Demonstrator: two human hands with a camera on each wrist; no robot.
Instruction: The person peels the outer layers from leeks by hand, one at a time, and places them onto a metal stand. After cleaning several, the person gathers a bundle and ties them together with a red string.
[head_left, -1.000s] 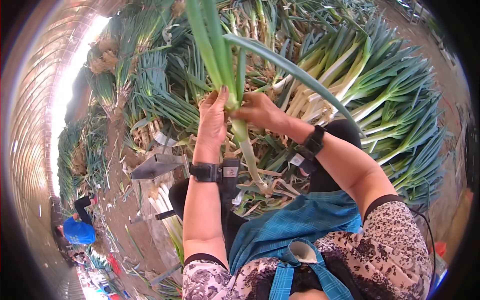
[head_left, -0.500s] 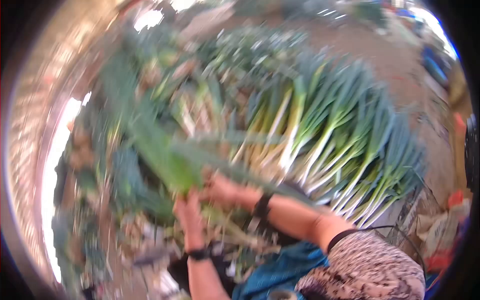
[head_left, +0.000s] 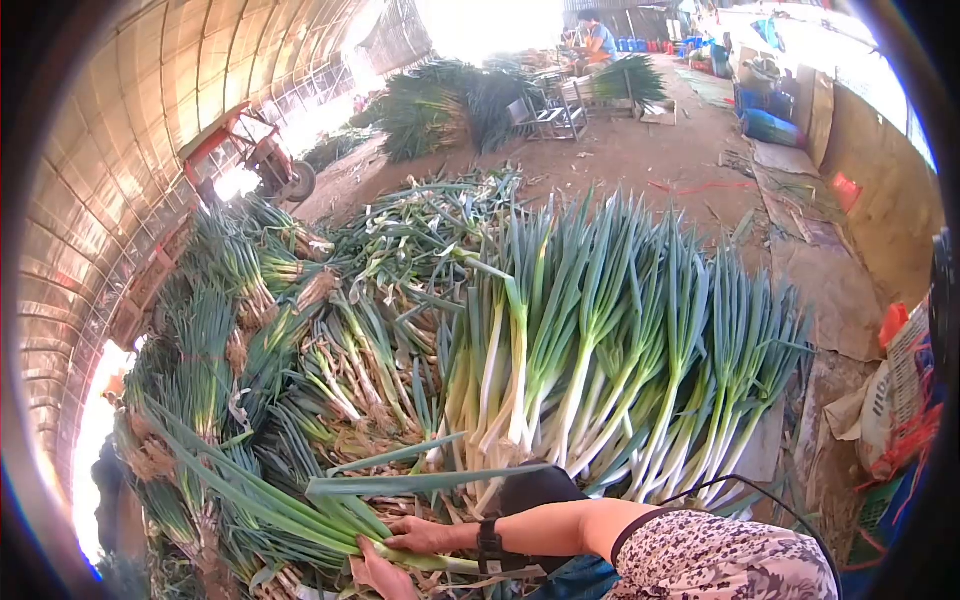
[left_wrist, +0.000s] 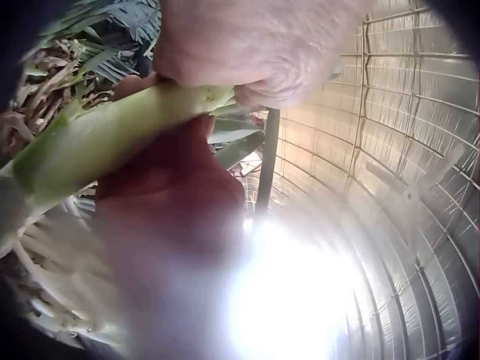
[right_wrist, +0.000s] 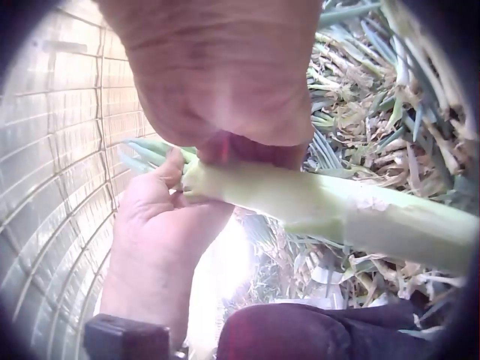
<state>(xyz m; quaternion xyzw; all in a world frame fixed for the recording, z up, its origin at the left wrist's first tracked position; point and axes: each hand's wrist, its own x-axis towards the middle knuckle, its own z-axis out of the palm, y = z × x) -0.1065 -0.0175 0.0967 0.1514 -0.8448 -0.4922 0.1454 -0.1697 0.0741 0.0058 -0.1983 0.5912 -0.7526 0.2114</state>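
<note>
A thick green onion with long leaves is held in both hands, its leafy end toward the left in the head view. My left hand grips it where pale stalk meets leaves, the thumb lying along it. Close beside it, the right hand has its fingers curled on the same stalk. From the right wrist, the pale green stalk passes under my right hand and into the left hand. The left wrist view shows the stalk between the two hands, the right hand's fingers partly blurred.
A row of trimmed green onions lies to the right. Untrimmed bundles are heaped left, with loose leaves beyond. Farther off are a red-framed vehicle, a metal rack and a person. Bags and a crate stand right.
The head view has swung up and left, so the hands now sit low in it. The green onion's leaves have tipped from upright to leftward; both hands still hold it.
</note>
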